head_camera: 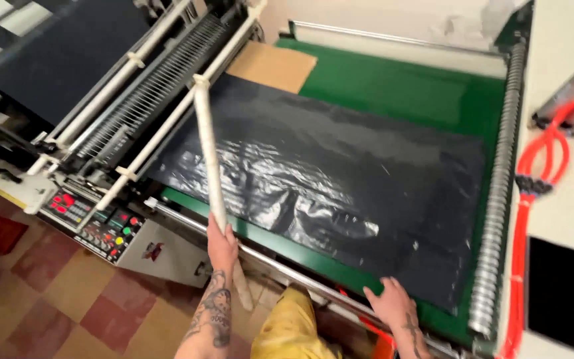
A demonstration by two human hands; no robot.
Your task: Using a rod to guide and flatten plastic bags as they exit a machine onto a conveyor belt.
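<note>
My left hand (222, 244) grips the lower part of a long white rod (208, 153) that slants up to the machine's white rail. My right hand (389, 302) lies flat, fingers spread, on the near corner of a stack of black plastic sheets (327, 179). The sheets lie on a green machine table (393, 86). A piece of brown cardboard (272, 65) lies on the green table past the far end of the sheets.
A control panel (94, 223) with coloured buttons sits at the left, below white rails and a comb-like bar (147, 93). A ribbed metal roller (499, 179) runs along the table's right edge, with red hoses (546, 153) beyond it. A tiled floor (68, 299) lies below.
</note>
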